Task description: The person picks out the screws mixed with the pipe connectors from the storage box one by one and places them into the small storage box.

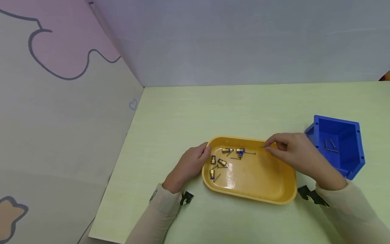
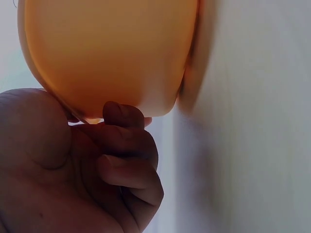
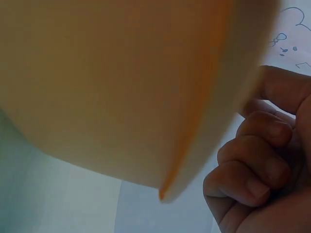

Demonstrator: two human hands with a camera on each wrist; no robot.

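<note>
The yellow tray [image 1: 259,189] sits on the pale green table [image 1: 189,112], light and stiff, likely slick plastic, best held by its rim; the left hand [image 1: 189,166] grips that rim's left end, fingers curled; the right hand [image 1: 292,152] pinches a thin, light nail [image 1: 262,146] above the tray's far edge; brass fittings [image 1: 223,157] lie inside.

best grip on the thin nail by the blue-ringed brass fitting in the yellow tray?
Pinch the nail mid-shaft from above with the right hand. It lies flat on the yellow tray floor, its right end clear of the brass fitting, so approach from the right side.
</note>
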